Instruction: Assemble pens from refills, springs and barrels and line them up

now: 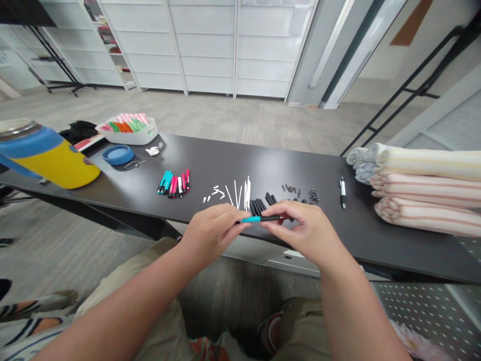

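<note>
A pen with a teal barrel (252, 219) and a black front section is held level above the desk's near edge. My left hand (208, 229) is closed on the teal end. My right hand (310, 228) pinches the black section, and a thin pale tip sticks out between thumb and fingers. Just beyond lie thin white refills (247, 193) and black tube-like pen grips (257, 206), partly hidden by my right hand. Small white pieces (217, 191) are scattered to the left; small brownish pieces (291, 189) and dark springs (313, 196) lie to the right.
Teal, pink and white pen barrels (174, 184) lie in a group at left. A white-and-black pen (342, 193) lies at right, near rolled striped cloths (428, 188). A yellow-and-blue bottle (56, 158), blue lid (117, 155) and white basket (131, 135) occupy the left end.
</note>
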`<state>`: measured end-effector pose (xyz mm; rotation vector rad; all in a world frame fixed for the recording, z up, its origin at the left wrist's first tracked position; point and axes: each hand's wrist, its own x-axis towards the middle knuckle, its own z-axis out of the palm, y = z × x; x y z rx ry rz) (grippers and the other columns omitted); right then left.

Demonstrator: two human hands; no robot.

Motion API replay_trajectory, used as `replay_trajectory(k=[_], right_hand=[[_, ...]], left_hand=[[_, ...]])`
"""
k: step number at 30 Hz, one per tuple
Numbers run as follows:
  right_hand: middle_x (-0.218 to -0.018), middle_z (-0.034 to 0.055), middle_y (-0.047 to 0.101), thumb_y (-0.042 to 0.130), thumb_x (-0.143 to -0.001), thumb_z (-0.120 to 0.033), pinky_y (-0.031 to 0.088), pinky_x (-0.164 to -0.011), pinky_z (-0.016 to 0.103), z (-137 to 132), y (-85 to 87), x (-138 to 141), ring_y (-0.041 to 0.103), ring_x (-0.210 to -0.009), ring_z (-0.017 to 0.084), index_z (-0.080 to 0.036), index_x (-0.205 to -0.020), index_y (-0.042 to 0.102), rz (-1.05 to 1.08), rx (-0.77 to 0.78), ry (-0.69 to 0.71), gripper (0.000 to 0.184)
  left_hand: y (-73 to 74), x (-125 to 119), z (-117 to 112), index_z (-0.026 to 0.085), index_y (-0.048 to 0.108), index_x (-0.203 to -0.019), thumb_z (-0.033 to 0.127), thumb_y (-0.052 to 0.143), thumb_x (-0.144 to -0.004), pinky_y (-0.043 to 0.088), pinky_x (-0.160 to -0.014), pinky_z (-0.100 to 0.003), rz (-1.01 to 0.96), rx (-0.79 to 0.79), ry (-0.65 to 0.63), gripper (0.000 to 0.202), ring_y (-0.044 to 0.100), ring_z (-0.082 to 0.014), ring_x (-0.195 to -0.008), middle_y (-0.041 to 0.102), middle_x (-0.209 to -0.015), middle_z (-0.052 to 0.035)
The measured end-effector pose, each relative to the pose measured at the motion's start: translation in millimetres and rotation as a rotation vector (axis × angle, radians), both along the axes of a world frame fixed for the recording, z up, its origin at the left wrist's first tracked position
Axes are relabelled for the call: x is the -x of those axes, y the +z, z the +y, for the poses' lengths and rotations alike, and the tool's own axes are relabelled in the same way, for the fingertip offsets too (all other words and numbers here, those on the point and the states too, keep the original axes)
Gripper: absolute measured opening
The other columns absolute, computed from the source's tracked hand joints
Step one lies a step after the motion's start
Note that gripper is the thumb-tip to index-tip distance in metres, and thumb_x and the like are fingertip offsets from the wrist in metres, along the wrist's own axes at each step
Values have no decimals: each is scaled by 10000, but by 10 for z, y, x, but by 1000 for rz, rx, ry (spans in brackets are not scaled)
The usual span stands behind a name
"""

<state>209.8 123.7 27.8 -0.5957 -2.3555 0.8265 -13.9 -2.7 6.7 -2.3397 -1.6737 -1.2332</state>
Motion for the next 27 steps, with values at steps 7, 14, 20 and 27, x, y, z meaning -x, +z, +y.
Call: replay_trajectory(k=[7,14,20,27], right_hand=[[-995,14,814,743,-966,-278,583,-765,304,32,-12,17,736,-827,169,-277,-1089,792,-59,-1,80,133],[-1001,84,772,682,-997,-215,556,-832,353,-74,-57,156,714,-932,230,-210,-1018,768,-171,-290,148,88],[-797,9,767,714,-952,-243,501,-648,269,-125,-94,172,708,-668,164,-226,-1026,675,-116,-124,-20,85],[-839,17,826,696,-973,-383,527,-618,255,-133,-90,139,763,-672,169,-250,-932,610,31,169,-86,164]], left_hand=[[4,17,13,198,730,-1133,187,695,-1007,579,-901,-311,-4,-61,49,131,725,-175,-967,784,-1032,-56],[4,9,-40,238,578,-1397,275,725,-1006,596,-836,-293,121,-114,-17,420,754,-156,-868,809,-1047,-32],[100,-56,-100,245,455,-1480,489,734,-982,612,-799,-300,3,-158,-68,621,770,-161,-814,814,-1013,-35],[84,-39,-98,205,650,-1105,310,749,-984,554,-744,-271,82,-167,-99,188,713,-137,-745,787,-878,0]])
